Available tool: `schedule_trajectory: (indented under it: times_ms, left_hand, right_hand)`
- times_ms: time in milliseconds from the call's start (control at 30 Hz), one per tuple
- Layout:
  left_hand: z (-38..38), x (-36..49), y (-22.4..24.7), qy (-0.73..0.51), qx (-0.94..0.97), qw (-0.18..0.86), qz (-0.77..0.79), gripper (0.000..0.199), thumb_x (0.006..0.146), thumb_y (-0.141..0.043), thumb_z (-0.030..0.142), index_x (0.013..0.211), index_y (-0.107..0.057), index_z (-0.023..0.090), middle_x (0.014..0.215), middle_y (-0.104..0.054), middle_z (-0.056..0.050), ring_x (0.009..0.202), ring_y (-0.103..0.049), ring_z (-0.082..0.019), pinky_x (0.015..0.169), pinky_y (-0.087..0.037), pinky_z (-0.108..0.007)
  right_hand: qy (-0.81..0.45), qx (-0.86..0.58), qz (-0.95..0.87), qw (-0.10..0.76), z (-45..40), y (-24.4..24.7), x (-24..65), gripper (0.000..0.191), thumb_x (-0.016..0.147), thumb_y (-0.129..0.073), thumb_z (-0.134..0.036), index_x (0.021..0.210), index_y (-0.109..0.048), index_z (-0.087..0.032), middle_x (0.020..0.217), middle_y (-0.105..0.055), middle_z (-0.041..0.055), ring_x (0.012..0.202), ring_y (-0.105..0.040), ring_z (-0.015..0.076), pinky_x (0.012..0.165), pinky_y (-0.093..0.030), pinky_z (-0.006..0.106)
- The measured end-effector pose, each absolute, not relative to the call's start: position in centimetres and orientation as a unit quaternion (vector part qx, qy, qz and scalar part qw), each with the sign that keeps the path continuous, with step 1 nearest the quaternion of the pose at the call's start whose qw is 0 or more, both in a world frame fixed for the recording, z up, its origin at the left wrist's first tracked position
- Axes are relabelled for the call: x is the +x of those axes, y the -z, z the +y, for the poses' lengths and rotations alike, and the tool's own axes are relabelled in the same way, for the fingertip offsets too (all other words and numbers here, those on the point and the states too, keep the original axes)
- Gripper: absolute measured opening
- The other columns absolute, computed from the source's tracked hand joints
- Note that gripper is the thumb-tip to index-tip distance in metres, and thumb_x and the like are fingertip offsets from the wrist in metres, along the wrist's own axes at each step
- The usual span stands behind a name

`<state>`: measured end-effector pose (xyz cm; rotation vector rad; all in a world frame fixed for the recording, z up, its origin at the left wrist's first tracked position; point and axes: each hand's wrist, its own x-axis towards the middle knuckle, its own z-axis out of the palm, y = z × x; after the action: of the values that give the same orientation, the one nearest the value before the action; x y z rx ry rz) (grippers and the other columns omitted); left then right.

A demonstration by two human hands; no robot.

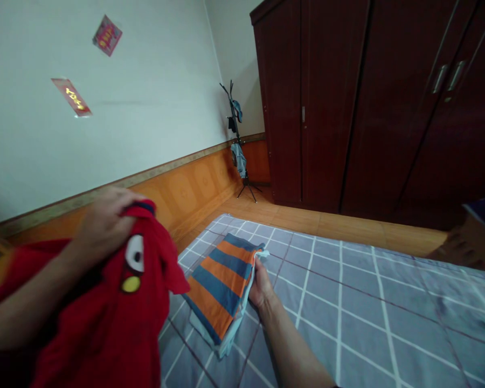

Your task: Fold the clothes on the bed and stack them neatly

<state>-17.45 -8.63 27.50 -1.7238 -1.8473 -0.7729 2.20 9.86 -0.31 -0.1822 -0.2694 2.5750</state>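
My left hand [109, 218], a little blurred, is closed on a red T-shirt [145, 318] near its dark collar. The shirt hangs down at the left with a white eye shape and a yellow spot on its front. Beside it on the bed lies a stack of folded clothes [225, 345], pale blue below, with an orange and blue-grey striped garment [222, 280] on top. My right hand [261, 285] grips the right edge of this stack, its thumb near the far corner and its other fingers mostly hidden.
The bed has a grey checked sheet [323, 323]. A cardboard box [472, 242] stands at the right edge. Beyond the bed are a dark wooden wardrobe [327, 108] and a black coat stand [237, 129] with a cap and clothing. Red paper decorations [71, 98] hang on the left wall.
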Motion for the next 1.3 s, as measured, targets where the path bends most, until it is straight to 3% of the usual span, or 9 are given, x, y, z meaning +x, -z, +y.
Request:
schedule_trajectory:
  times_ms: [67,167,200,333,533,633,767,867,1300]
  left_hand:
    - [-2.4,-14.9,-23.1,0.207,-0.723,0.147,-0.643,0.023,0.077,-0.045,0.016,0.086,-0.066,0.018,0.097,-0.063,-0.002,0.103,-0.054,-0.022,0.096,-0.038,-0.042]
    - [3.2,-11.7,-16.1,0.132,-0.772,-0.112,-0.611,0.034,0.070,-0.037,0.006,0.086,-0.064,0.019,0.083,-0.066,0.000,0.082,-0.060,-0.016,0.077,-0.045,-0.026]
    - [4.3,-11.0,-14.3,0.156,-0.756,-0.128,-0.623,0.033,0.070,-0.037,0.006,0.085,-0.064,0.019,0.080,-0.066,0.000,0.078,-0.060,-0.015,0.073,-0.045,-0.024]
    - [7.9,-10.3,-11.0,0.204,-0.722,-0.102,-0.653,0.028,0.071,-0.041,0.007,0.082,-0.065,0.018,0.077,-0.067,-0.001,0.077,-0.061,-0.016,0.072,-0.044,-0.024]
    - [13.9,-10.3,-12.5,0.241,-0.720,-0.060,-0.648,0.035,0.081,-0.038,0.009,0.104,-0.062,0.019,0.098,-0.067,-0.002,0.093,-0.060,-0.015,0.084,-0.043,-0.024]
    - [15.6,-10.1,-10.9,0.195,-0.741,-0.074,-0.638,0.026,0.079,-0.045,0.010,0.090,-0.066,0.021,0.094,-0.067,-0.002,0.094,-0.060,-0.017,0.084,-0.042,-0.024]
    - [15.7,-10.3,-6.1,0.145,-0.734,-0.088,-0.657,0.019,0.078,-0.049,0.010,0.076,-0.066,0.019,0.085,-0.065,-0.004,0.085,-0.060,-0.018,0.077,-0.044,-0.025]
    - [15.3,-10.8,-4.1,0.133,-0.731,-0.087,-0.664,0.020,0.079,-0.048,0.009,0.083,-0.065,0.019,0.093,-0.063,-0.005,0.088,-0.060,-0.017,0.078,-0.044,-0.024]
    - [14.7,-11.1,-3.9,0.116,-0.719,-0.046,-0.684,0.020,0.083,-0.048,0.012,0.088,-0.065,0.020,0.097,-0.061,-0.005,0.089,-0.059,-0.017,0.077,-0.042,-0.025]
  right_hand:
    - [-0.955,-0.072,-0.096,0.272,9.9,0.3,2.1,0.041,0.083,-0.054,-0.047,0.102,-0.065,-0.013,0.094,-0.072,0.0124,0.097,-0.065,0.0274,0.092,-0.046,0.049]
    - [-0.951,-0.080,-0.089,0.286,10.1,0.2,1.9,0.039,0.085,-0.052,-0.044,0.103,-0.065,-0.011,0.093,-0.072,0.0119,0.091,-0.067,0.0247,0.091,-0.047,0.043]
    - [-0.949,-0.084,-0.086,0.292,10.1,0.2,1.9,0.038,0.086,-0.051,-0.042,0.102,-0.065,-0.011,0.092,-0.073,0.0114,0.088,-0.068,0.0239,0.091,-0.048,0.041]
    - [-0.947,-0.093,-0.078,0.296,10.4,0.1,1.6,0.037,0.087,-0.050,-0.042,0.099,-0.066,-0.011,0.089,-0.073,0.0112,0.084,-0.068,0.0242,0.086,-0.051,0.041]
    - [-0.956,-0.079,-0.066,0.274,10.5,-0.1,1.2,0.039,0.086,-0.051,-0.043,0.103,-0.065,-0.011,0.092,-0.072,0.0118,0.086,-0.068,0.0249,0.082,-0.052,0.042]
    - [-0.948,-0.076,-0.051,0.305,10.6,-0.1,1.0,0.036,0.088,-0.049,-0.038,0.105,-0.064,-0.011,0.091,-0.072,0.0104,0.086,-0.067,0.0229,0.083,-0.052,0.040]
    - [-0.942,-0.097,-0.023,0.322,10.8,0.1,0.9,0.036,0.090,-0.045,-0.036,0.098,-0.066,-0.009,0.085,-0.072,0.0105,0.083,-0.067,0.0218,0.082,-0.052,0.038]
    - [-0.945,-0.098,-0.023,0.313,10.9,0.1,0.9,0.037,0.089,-0.045,-0.038,0.095,-0.067,-0.009,0.082,-0.072,0.0102,0.081,-0.067,0.0217,0.081,-0.052,0.037]
    - [-0.946,-0.114,-0.004,0.304,10.9,-0.8,1.0,0.036,0.089,-0.045,-0.037,0.096,-0.066,-0.008,0.079,-0.071,0.0101,0.079,-0.067,0.0213,0.078,-0.053,0.036]
